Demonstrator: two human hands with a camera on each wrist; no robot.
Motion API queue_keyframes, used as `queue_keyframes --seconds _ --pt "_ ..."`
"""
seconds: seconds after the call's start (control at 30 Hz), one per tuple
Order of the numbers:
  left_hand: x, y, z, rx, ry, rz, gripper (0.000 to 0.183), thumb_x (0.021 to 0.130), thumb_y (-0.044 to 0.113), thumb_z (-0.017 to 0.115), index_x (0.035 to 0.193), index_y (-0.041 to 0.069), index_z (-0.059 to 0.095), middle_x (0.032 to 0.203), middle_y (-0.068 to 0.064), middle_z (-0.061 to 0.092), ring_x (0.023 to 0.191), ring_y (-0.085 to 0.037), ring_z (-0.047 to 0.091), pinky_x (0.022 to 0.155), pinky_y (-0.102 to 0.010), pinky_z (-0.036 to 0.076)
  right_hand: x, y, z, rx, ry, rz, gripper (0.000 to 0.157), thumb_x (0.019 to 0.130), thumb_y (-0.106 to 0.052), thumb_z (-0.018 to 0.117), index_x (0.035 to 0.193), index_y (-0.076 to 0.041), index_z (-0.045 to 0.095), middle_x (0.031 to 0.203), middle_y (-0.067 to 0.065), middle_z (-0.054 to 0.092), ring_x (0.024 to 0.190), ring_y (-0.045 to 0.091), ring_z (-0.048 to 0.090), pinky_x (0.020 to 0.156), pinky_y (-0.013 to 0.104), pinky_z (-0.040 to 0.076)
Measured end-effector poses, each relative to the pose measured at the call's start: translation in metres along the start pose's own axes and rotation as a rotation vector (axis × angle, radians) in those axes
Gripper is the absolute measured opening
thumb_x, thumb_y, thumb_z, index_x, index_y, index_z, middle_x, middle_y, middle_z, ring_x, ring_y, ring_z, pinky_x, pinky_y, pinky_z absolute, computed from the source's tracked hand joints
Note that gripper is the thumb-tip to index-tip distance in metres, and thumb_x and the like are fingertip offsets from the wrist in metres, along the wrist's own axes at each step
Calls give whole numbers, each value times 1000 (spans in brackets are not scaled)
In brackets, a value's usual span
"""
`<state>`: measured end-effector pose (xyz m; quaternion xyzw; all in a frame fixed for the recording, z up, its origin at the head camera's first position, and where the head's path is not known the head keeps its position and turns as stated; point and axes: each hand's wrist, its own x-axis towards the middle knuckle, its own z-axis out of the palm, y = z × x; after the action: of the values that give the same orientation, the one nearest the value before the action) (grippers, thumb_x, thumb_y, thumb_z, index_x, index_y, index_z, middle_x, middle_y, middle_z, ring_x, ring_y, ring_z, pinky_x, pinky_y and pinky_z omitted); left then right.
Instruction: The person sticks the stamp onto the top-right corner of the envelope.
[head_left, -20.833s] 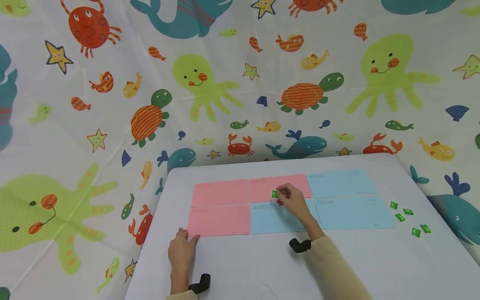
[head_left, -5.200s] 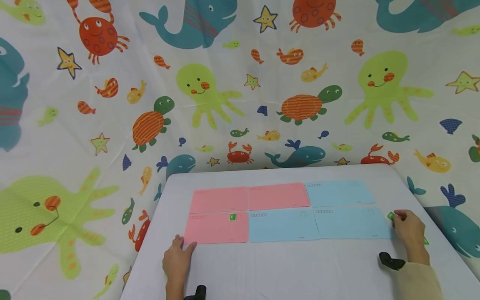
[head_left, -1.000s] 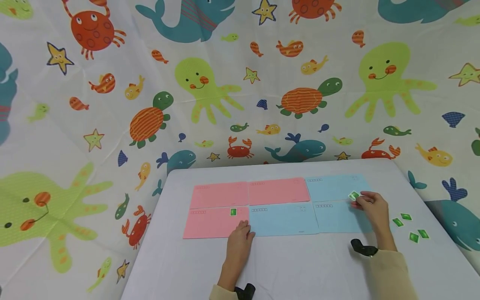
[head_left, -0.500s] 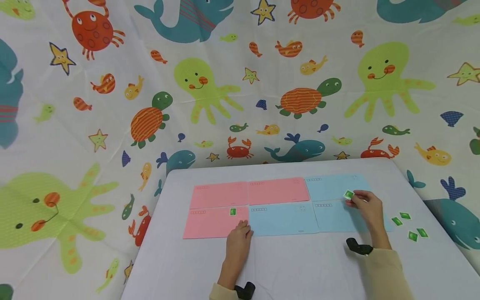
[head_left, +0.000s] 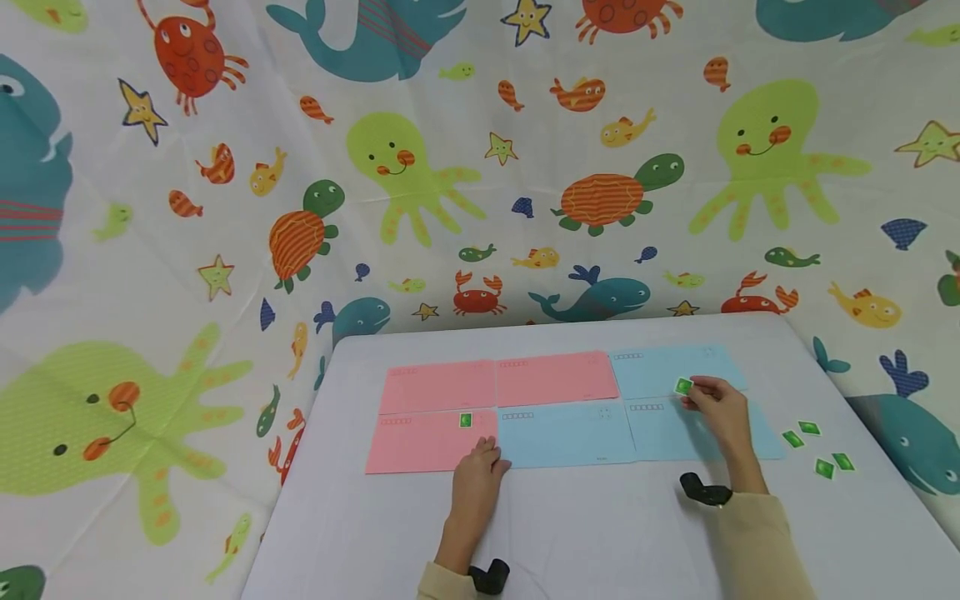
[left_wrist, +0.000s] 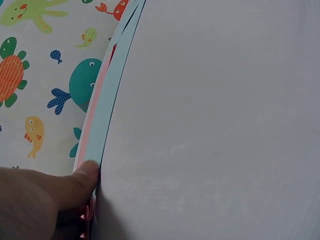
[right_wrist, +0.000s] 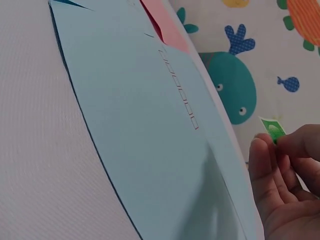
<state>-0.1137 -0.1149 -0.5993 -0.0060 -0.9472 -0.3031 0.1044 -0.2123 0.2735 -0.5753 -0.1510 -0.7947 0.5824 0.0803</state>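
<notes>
Right hand point(head_left: 722, 412) is drifting further left with a green stamp point(head_left: 683, 386), thumb and finger clamped on it, now hovering over the upper blue envelope point(head_left: 660, 367); left hand point(head_left: 477, 483) is staying put, fingers resting at the lower pink envelope's point(head_left: 420, 446) corner, thumb apart on the neighbouring blue envelope point(head_left: 566, 437). One placed stamp point(head_left: 466, 420) is sitting on that pink envelope, four loose stamps point(head_left: 824, 469) are lying rightward on the table point(head_left: 600, 533), so this one's probably still counting as in transit.

left sleeve point(head_left: 447, 582): beige | right sleeve point(head_left: 761, 542): beige | left wrist-piece point(head_left: 491, 577): black, bent | right wrist-piece point(head_left: 703, 490): black, bent
</notes>
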Motion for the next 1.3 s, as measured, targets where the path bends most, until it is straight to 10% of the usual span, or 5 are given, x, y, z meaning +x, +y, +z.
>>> queue_keyframes --seconds 1.3 --pt "1 4 -3 -63 -34 -60 32 82 9 80 110 -5 74 128 -19 68 127 -33 62 103 -48 51 -16 -3 51 -66 -215 -36 37 97 -18 65 126 5 58 98 15 72 71 5 71 69 18 58"
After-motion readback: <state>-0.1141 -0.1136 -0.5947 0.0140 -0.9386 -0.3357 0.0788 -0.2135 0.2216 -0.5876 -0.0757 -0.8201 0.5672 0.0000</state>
